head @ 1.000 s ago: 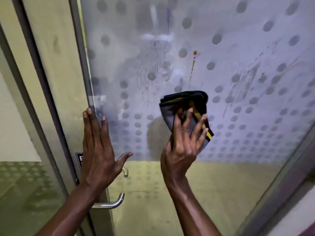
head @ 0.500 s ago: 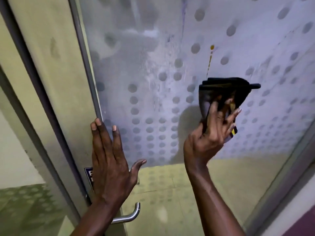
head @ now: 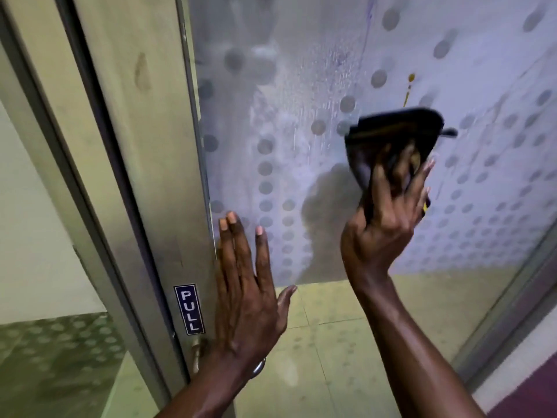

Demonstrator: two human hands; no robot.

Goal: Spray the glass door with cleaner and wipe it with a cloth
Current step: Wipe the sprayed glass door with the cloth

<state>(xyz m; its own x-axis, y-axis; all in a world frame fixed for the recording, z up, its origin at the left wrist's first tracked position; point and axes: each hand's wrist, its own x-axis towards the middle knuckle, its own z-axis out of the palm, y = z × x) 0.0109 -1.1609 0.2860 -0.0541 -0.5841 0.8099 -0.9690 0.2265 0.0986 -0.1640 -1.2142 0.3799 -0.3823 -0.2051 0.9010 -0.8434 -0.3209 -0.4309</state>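
The glass door (head: 301,95) fills the view, its upper part frosted with grey dots and streaked with wet cleaner. My right hand (head: 388,212) presses a folded dark cloth (head: 391,131) with a yellow stripe flat against the glass, right of centre. My left hand (head: 247,285) lies flat on the pane beside the door frame, fingers spread and holding nothing. No spray bottle is in view.
The metal door frame (head: 156,176) runs down the left with a blue PULL sign (head: 189,309) and a metal handle (head: 197,354) partly hidden behind my left wrist. A second frame edge (head: 506,309) slants at the lower right. Yellow-green floor shows through the clear lower glass.
My right hand has swept the cloth to the right and slightly up across the glass. My left hand stays flat by the frame; the view has shifted down and left.
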